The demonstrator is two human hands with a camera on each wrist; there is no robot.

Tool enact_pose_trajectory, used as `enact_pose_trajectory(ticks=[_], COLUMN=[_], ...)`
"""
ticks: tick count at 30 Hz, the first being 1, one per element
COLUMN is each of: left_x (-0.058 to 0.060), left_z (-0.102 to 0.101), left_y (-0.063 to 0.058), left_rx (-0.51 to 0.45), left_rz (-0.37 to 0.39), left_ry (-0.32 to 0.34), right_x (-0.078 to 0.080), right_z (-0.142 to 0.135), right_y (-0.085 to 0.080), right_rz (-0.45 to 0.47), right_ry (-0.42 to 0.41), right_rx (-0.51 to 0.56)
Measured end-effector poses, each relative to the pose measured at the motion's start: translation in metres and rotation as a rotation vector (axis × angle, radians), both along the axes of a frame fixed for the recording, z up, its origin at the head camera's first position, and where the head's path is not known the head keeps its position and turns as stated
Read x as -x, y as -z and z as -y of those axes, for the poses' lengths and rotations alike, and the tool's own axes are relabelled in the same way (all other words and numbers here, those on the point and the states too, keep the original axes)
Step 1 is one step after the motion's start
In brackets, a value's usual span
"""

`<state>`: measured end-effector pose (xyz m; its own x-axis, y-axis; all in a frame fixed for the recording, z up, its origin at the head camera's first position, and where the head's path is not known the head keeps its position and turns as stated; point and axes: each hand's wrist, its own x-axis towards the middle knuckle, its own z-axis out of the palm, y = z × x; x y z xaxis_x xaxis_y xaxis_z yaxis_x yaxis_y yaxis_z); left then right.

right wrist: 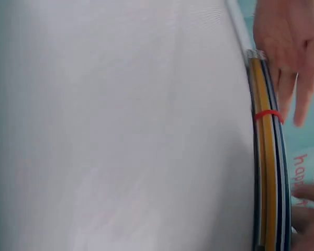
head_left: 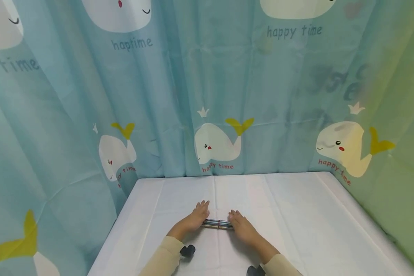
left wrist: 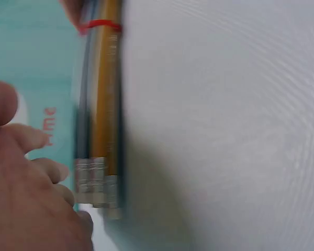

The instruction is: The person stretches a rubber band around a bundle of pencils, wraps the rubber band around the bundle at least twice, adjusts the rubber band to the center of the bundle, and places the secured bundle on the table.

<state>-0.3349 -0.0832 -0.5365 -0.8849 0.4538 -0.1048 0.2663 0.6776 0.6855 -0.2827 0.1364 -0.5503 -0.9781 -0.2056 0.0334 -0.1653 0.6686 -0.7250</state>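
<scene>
A bundle of pencils (head_left: 218,224), yellow and dark ones tied with a red rubber band (right wrist: 268,114), lies crosswise on the white-covered table. My left hand (head_left: 194,218) is at the bundle's left end, fingers stretched forward. In the left wrist view, that left hand (left wrist: 34,196) sits beside the metal-ringed eraser ends (left wrist: 97,183), its fingers loose and not wrapped round the pencils. At the bundle's other end is my right hand (head_left: 243,229), its fingers extended and pointing away. Only part of the right hand (right wrist: 307,222) shows in the right wrist view, alongside the pencils.
White cloth covers the table (head_left: 296,222). Behind it and along the sides hangs a blue-green curtain (head_left: 169,115) printed with whales. Dark wrist-worn devices stick out near the left sleeve (head_left: 162,258) and the right sleeve (head_left: 281,265).
</scene>
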Motion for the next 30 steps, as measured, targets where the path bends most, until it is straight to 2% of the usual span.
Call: enact_pose_trajectory(ticks=[2,4,8,10,14,17,21,24,27,30], left_x=[0.002,0.005,0.008,0.006,-0.001,-0.005,-0.008,-0.010,-0.011,-0.014], left_z=[0.006,0.009,0.008,0.006,0.003,0.001,0.002,0.004,0.006,0.004], left_y=[-0.003,-0.003,0.003,0.009,0.015,0.016,0.018,0.020,0.022,0.027], left_rx=[-0.151,-0.283,-0.495,-0.556,-0.651,-0.697,-0.760,-0.862,-0.941,-0.940], left_rz=[0.057,0.066,0.041,0.059,0.082,0.081,0.171,0.232,0.223,0.196], left_ry=[-0.060,-0.117,-0.172,-0.199,-0.251,-0.281,-0.299,-0.268,-0.211,-0.163], right_x=[0.005,0.011,0.019,0.020,0.021,0.019,0.019,0.022,0.027,0.031], right_z=[-0.001,-0.002,-0.004,-0.004,-0.002,-0.002,-0.003,-0.004,0.001,0.008], right_y=[-0.001,-0.001,0.005,0.009,0.012,0.011,0.010,0.010,0.009,0.009], right_rz=[0.012,-0.005,-0.045,-0.058,-0.049,-0.033,0.009,0.058,0.077,0.055], right_ry=[0.123,0.227,0.345,0.362,0.311,0.260,0.234,0.222,0.219,0.287], right_rx=[0.187,0.328,0.524,0.587,0.672,0.705,0.733,0.729,0.607,0.450])
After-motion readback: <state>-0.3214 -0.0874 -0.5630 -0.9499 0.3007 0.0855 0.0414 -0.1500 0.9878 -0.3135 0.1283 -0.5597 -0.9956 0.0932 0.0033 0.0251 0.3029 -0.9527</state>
